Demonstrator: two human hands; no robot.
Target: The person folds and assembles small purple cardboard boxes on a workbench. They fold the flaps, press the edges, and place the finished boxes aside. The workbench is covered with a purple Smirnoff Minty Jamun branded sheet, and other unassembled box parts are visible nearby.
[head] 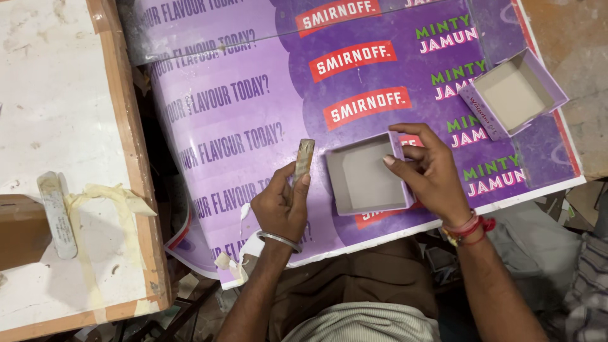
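My left hand (280, 206) grips a short flat worn stick (303, 159) that points up and away from me. Just right of it, an open shallow cardboard box (362, 177) with a grey inside and a purple outside lies on a purple printed board (253, 114). My right hand (429, 171) holds the box's right wall, thumb inside and fingers over the edge. A metal bangle is on my left wrist and red thread bands are on my right wrist.
A second open box (514, 94) of the same kind sits at the board's far right. A white wooden-edged worktop (63, 158) stands to the left, with a flat tool (56, 215) and yellowed tape on it. Paper scraps lie near the board's front edge.
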